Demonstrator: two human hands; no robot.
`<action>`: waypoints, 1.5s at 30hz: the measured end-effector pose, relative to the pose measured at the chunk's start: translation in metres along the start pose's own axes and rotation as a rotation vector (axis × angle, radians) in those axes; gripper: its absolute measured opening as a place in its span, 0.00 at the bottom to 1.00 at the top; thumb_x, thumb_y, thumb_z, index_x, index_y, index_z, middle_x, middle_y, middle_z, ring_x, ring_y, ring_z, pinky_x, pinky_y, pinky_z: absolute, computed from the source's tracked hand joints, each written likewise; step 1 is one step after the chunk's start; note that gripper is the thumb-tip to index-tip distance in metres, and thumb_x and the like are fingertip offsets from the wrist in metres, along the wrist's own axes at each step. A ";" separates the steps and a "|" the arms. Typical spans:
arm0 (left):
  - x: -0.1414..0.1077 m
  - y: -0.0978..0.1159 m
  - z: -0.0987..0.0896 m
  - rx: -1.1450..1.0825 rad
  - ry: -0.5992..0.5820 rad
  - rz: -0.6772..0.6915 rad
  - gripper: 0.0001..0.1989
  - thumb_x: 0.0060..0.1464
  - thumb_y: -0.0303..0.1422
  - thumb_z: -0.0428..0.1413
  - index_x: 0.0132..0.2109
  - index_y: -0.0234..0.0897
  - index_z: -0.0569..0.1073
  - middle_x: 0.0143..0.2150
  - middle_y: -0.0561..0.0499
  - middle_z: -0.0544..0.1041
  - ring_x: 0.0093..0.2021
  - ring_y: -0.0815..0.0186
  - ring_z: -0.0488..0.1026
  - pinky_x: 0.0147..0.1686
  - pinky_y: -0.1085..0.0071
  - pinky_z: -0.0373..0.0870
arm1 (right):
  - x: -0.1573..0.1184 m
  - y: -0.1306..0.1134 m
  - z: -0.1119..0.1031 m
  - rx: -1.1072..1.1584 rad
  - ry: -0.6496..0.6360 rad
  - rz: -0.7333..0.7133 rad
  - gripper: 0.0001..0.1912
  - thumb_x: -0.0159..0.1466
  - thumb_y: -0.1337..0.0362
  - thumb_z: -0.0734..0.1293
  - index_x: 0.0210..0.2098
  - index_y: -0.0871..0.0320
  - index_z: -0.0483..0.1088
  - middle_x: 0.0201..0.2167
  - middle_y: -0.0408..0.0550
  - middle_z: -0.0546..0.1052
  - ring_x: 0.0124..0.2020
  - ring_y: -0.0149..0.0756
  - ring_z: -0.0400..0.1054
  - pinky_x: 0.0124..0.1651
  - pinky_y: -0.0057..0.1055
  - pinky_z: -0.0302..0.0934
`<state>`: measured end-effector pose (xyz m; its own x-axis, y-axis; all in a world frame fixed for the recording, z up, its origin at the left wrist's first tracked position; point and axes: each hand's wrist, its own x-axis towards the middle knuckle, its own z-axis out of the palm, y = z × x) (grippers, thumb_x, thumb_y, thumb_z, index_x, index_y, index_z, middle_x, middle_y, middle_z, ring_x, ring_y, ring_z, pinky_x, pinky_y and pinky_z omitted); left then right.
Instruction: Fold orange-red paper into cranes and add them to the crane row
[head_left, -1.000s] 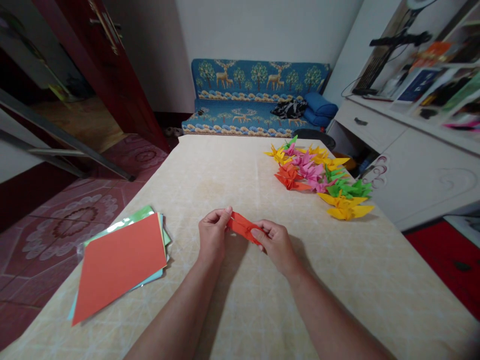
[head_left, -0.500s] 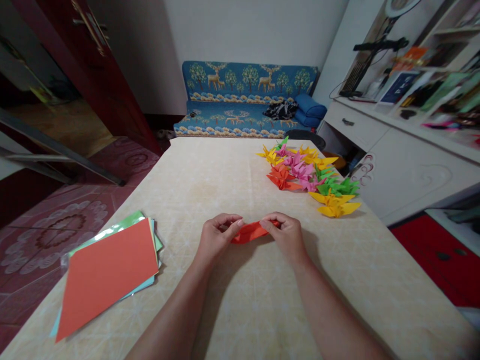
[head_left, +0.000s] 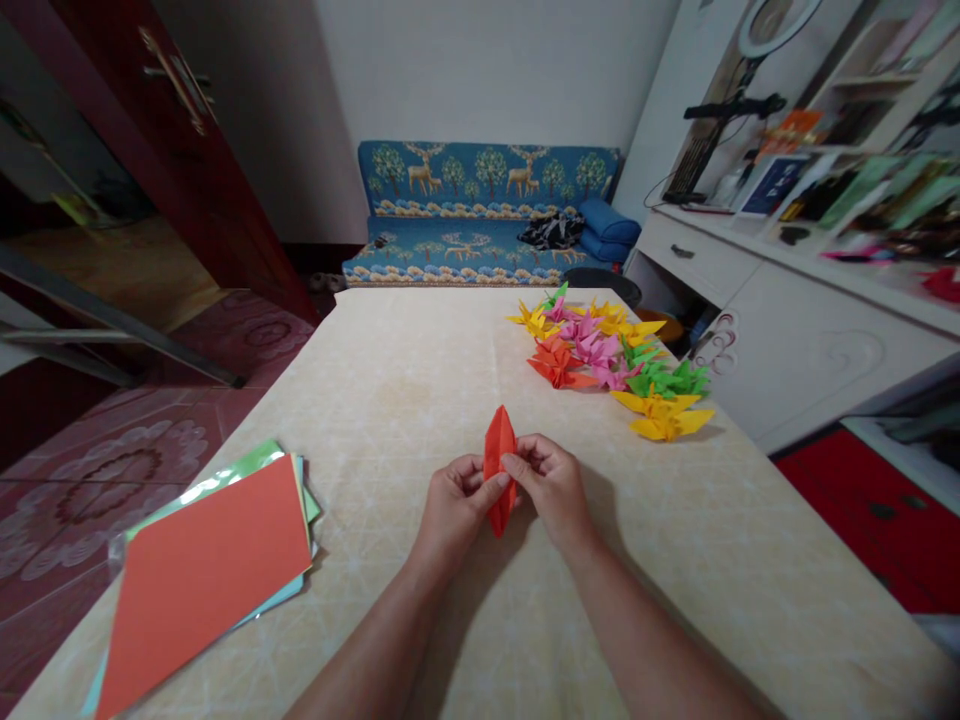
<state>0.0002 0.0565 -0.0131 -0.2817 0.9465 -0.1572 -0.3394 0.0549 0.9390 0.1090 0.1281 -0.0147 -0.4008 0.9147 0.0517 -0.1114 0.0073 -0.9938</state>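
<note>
You are in a home, in what looks like a living space — ahead of you a sofa (head_left: 480,215) in a blue cover with deer and trees stands against a plain wall. To your left a dark red door (head_left: 187,130) opens beside patterned floor tiles (head_left: 112,480); to your right a white cabinet (head_left: 817,330) with a drawer carries household clutter — and a patterned cloth covers your table (head_left: 390,350).

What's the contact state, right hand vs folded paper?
Touching. The head view shows it plainly: the right hand has its fingers laid on the folded paper, no gap between.
</note>
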 end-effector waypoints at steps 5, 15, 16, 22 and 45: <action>0.000 0.002 -0.001 0.002 -0.008 -0.017 0.15 0.48 0.39 0.63 0.36 0.30 0.75 0.24 0.48 0.78 0.24 0.68 0.74 0.26 0.76 0.69 | -0.005 -0.001 0.002 0.005 -0.015 -0.020 0.12 0.58 0.58 0.68 0.24 0.58 0.67 0.18 0.38 0.65 0.19 0.26 0.58 0.20 0.22 0.56; -0.001 0.005 0.000 0.101 -0.213 -0.056 0.20 0.54 0.45 0.57 0.29 0.29 0.75 0.25 0.45 0.77 0.23 0.69 0.73 0.27 0.75 0.68 | -0.009 0.004 0.006 0.122 -0.013 0.004 0.14 0.59 0.58 0.68 0.22 0.58 0.65 0.21 0.36 0.64 0.12 0.22 0.55 0.12 0.22 0.48; -0.001 0.004 0.000 0.123 -0.223 -0.053 0.21 0.55 0.45 0.56 0.28 0.29 0.75 0.24 0.46 0.77 0.22 0.70 0.71 0.25 0.76 0.67 | -0.009 0.004 0.006 0.135 -0.031 0.021 0.14 0.59 0.57 0.68 0.22 0.57 0.64 0.19 0.36 0.64 0.10 0.23 0.55 0.12 0.23 0.48; 0.001 0.002 -0.004 0.224 -0.233 -0.074 0.21 0.56 0.46 0.54 0.28 0.30 0.74 0.18 0.50 0.72 0.15 0.74 0.65 0.18 0.79 0.59 | -0.009 -0.001 0.006 0.007 0.015 -0.057 0.17 0.61 0.57 0.67 0.20 0.57 0.63 0.13 0.36 0.62 0.14 0.25 0.56 0.17 0.23 0.49; 0.000 -0.004 -0.001 0.386 -0.255 -0.038 0.26 0.58 0.48 0.50 0.22 0.32 0.69 0.17 0.50 0.70 0.15 0.75 0.61 0.17 0.78 0.56 | -0.009 0.008 0.012 0.220 -0.005 0.108 0.10 0.54 0.59 0.71 0.28 0.57 0.67 0.20 0.37 0.67 0.19 0.26 0.58 0.21 0.23 0.53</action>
<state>0.0006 0.0560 -0.0170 -0.0292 0.9868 -0.1591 0.0273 0.1599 0.9868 0.1010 0.1156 -0.0217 -0.4254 0.9035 -0.0524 -0.2626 -0.1787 -0.9482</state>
